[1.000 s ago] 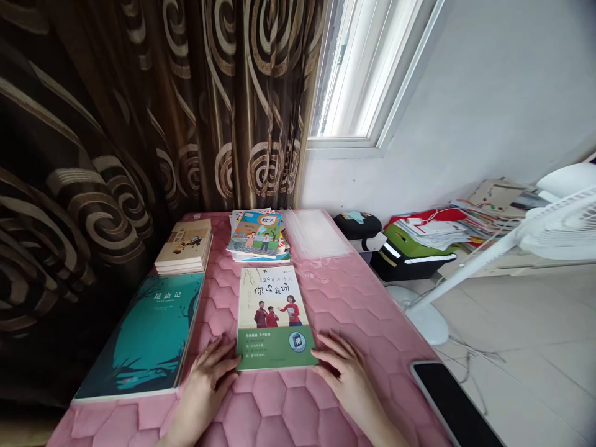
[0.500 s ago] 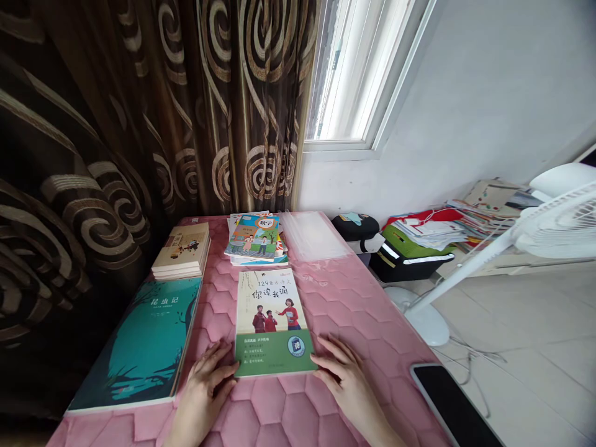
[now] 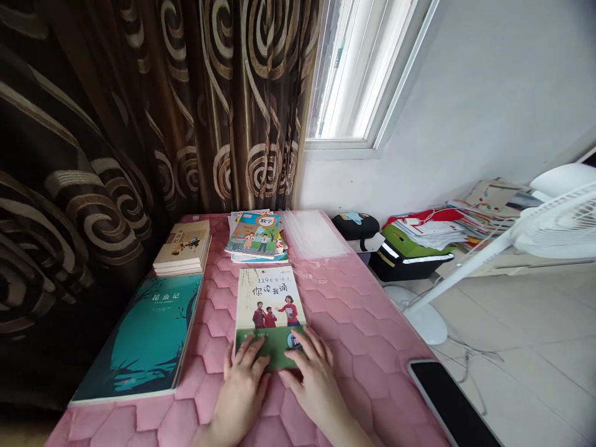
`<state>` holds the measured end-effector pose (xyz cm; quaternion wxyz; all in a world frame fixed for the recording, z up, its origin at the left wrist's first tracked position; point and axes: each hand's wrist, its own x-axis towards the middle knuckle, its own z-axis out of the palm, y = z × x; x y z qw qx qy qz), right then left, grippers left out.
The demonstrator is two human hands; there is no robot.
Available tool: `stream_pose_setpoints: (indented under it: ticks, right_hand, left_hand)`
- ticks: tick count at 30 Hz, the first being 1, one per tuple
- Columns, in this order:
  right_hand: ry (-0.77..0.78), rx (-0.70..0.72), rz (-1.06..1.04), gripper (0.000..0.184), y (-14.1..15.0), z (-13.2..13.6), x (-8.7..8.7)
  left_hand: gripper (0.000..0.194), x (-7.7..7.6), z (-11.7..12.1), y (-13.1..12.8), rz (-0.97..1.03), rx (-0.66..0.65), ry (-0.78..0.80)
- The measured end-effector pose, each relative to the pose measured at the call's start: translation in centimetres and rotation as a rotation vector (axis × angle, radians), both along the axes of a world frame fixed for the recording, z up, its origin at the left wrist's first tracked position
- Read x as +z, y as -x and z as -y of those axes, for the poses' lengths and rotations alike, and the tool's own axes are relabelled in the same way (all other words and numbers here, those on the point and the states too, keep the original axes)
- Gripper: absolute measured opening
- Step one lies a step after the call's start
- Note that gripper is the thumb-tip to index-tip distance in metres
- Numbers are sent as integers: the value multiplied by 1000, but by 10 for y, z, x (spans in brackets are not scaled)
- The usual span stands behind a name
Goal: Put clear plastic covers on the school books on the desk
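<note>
A white and green book [image 3: 270, 307] lies flat, front cover up, on the pink quilted table cover [image 3: 335, 310]. My left hand [image 3: 244, 372] rests on its lower left part, fingers spread over the green band. Over the lower right part lies my right hand [image 3: 310, 369], its fingers also apart and partly hiding the round blue badge. The thumbs are near the bottom edge of the book. Neither hand is wrapped around anything.
Left stands a large teal book [image 3: 149, 341], with a stack of tan books [image 3: 181, 245] behind it. Textbooks [image 3: 256, 234] and clear plastic sheets [image 3: 316, 236] lie at the back. A phone [image 3: 449, 397] is at the right edge; a white fan [image 3: 488, 254] stands beyond.
Both hands have moved inward from the sides of the book onto the lower part of its cover. The book itself has hardly shifted.
</note>
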<state>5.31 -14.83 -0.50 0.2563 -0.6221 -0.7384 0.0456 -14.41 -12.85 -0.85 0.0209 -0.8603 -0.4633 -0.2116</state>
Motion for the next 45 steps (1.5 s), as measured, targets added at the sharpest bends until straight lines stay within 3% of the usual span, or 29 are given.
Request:
stream_pose_setpoints:
  ticks: [3, 6, 10, 19, 39, 45]
  right_hand:
    - [18, 1, -15, 8, 17, -4, 4]
    - [31, 23, -29, 10, 17, -5, 3]
    - [42, 16, -40, 20, -6, -2, -3]
    - [5, -36, -149, 17, -68, -1, -20]
    - [18, -37, -167, 21, -71, -2, -24]
    - [78, 42, -178, 16, -73, -2, -7]
  left_hand:
    - [31, 2, -2, -12, 22, -50, 29]
    - [29, -1, -4, -7, 64, -44, 31]
    - [22, -4, -9, 16, 103, -7, 39]
    - [16, -8, -18, 65, 140, 12, 61]
    - [18, -10, -17, 66, 167, 12, 55]
    - [20, -11, -16, 66, 140, 29, 82]
